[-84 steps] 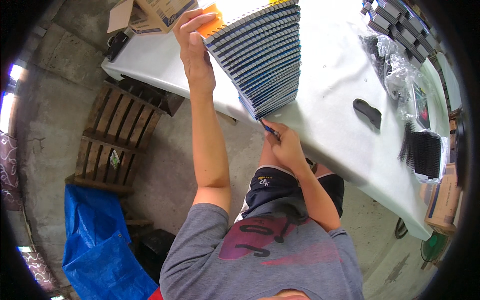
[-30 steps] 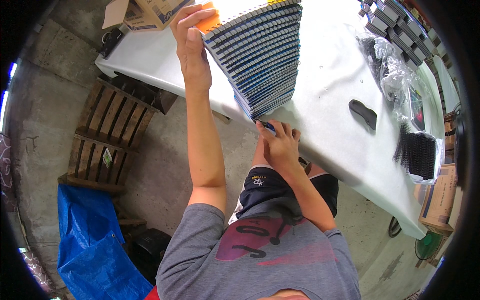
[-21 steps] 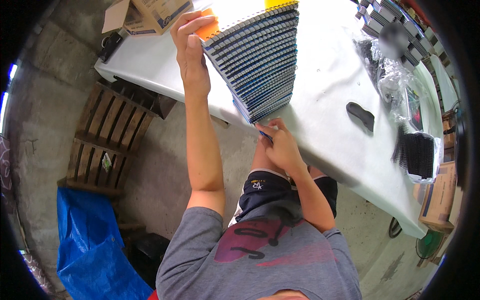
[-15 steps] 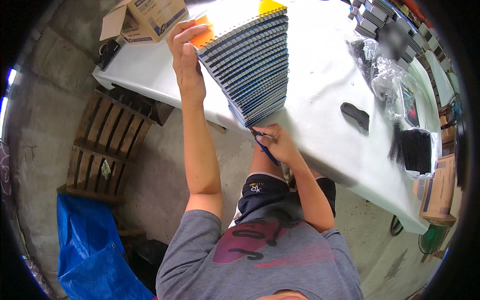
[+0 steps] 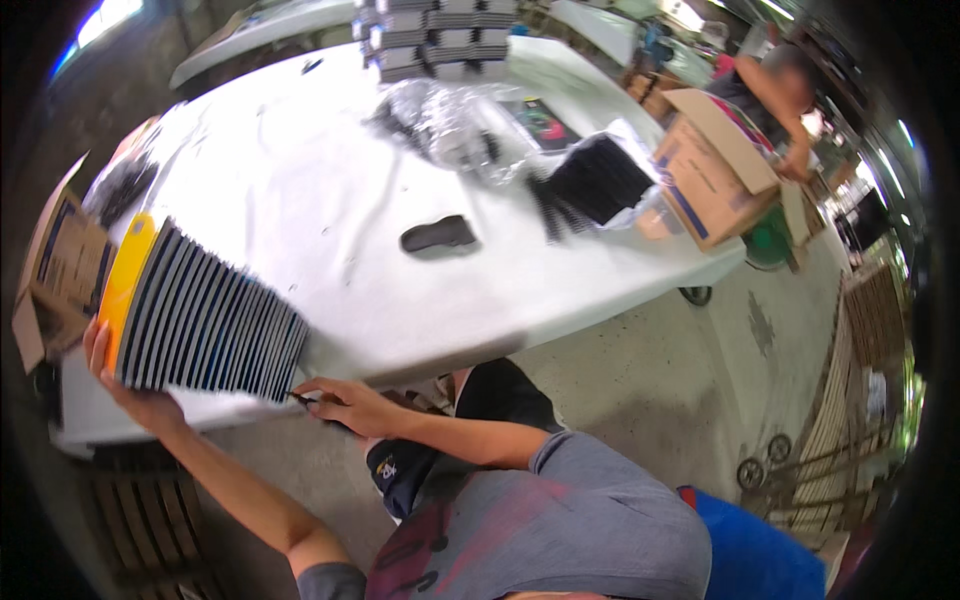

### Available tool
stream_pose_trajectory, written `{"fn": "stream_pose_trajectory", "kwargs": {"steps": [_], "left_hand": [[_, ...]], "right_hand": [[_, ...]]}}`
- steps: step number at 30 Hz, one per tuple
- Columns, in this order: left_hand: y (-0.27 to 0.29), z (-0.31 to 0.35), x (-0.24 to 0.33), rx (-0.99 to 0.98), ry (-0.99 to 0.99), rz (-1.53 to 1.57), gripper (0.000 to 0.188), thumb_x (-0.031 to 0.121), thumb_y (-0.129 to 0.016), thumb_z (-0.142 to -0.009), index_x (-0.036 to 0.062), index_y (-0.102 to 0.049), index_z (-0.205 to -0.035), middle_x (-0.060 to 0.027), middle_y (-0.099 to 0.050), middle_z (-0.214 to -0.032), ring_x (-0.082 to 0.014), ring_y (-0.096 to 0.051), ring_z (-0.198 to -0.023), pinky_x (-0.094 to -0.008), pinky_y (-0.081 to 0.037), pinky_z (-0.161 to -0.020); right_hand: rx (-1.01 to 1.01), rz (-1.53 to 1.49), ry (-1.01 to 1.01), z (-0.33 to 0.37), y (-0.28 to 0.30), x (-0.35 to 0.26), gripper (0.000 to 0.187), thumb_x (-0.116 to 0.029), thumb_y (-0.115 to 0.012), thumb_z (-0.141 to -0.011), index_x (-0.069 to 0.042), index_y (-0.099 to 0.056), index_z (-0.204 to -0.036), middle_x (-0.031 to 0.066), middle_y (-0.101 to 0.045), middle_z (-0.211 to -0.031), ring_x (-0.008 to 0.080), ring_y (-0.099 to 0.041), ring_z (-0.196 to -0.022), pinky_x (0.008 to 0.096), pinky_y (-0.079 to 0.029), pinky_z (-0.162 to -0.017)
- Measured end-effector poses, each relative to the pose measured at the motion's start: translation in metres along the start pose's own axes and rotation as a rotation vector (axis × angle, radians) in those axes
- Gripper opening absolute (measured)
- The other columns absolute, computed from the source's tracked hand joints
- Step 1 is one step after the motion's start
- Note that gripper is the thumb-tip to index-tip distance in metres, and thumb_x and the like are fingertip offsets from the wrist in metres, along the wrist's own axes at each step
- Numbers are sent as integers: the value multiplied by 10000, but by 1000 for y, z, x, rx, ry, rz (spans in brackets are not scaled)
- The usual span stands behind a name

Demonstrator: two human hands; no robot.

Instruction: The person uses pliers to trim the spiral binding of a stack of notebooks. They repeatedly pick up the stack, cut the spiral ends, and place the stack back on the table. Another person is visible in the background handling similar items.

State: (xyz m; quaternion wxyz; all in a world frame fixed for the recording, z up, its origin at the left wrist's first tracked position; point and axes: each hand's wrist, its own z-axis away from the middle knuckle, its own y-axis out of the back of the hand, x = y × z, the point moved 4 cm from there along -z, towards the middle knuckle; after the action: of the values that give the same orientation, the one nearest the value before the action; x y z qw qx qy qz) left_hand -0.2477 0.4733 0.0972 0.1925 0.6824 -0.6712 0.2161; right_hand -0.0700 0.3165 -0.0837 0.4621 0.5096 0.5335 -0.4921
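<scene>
A tall stack of wire-bound notebooks (image 5: 210, 325) stands at the table's near left, fanned out, with a yellow-orange cover (image 5: 125, 275) on its far end. My left hand (image 5: 130, 385) is closed round the corner of that end, fingers against the cover. At the stack's other end, my right hand (image 5: 350, 405) grips blue-handled pliers (image 5: 325, 418). The pliers' dark tip is at the edge of the last notebook; whether it bites on the wire is too small to tell.
On the white table (image 5: 330, 200) lie a dark flat oblong object (image 5: 438, 235), crumpled clear plastic (image 5: 450, 130) and black binding wires (image 5: 600, 180). Stacked notebooks (image 5: 440, 40) stand at the back. Cardboard boxes (image 5: 715, 175) flank both sides; a person (image 5: 765, 100) is beyond the right one.
The head view has swung right, so the stack now appears at the left and more of the table shows. My left hand stays on the stack and my right hand keeps the pliers at its lower end.
</scene>
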Motion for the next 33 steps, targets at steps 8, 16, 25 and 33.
{"fn": "stream_pose_trajectory", "kwargs": {"steps": [8,16,25,33], "left_hand": [[-3,0,-2,-9,-10,59,484,382,-256,-980,28,-487,-1216,-162,-367,-1362,-268,-351,-1289,-413,-299,-1102],[-8,1,2,-81,-164,59,444,372,-290,-993,46,-535,-1168,-129,-440,-1283,-226,-370,-1247,-378,-271,-1073],[-14,-3,15,-90,-64,66,513,514,-345,-953,76,-554,-1121,-90,-405,-1266,-186,-391,-1221,-312,-315,-1042],[-14,-5,15,-87,-70,44,506,510,-345,-953,81,-556,-1118,-87,-403,-1263,-181,-402,-1209,-297,-342,-1028]], "right_hand": [[-8,-1446,-536,43,-5,-36,305,-372,-451,-877,-178,-523,-1101,86,-571,-1142,331,-522,-1093,761,-332,-794],[-34,-380,-352,59,-4,-7,479,-176,-578,-849,-233,-472,-1313,95,-592,-1048,249,-591,-925,557,-433,-806],[57,1191,282,27,2,-40,535,-365,-691,-762,-350,-532,-1272,37,-531,-1021,215,-497,-946,449,-323,-788],[222,1364,467,15,-7,-25,515,-333,-708,-752,-353,-547,-1241,70,-494,-1157,241,-453,-1128,515,-242,-946]]}}
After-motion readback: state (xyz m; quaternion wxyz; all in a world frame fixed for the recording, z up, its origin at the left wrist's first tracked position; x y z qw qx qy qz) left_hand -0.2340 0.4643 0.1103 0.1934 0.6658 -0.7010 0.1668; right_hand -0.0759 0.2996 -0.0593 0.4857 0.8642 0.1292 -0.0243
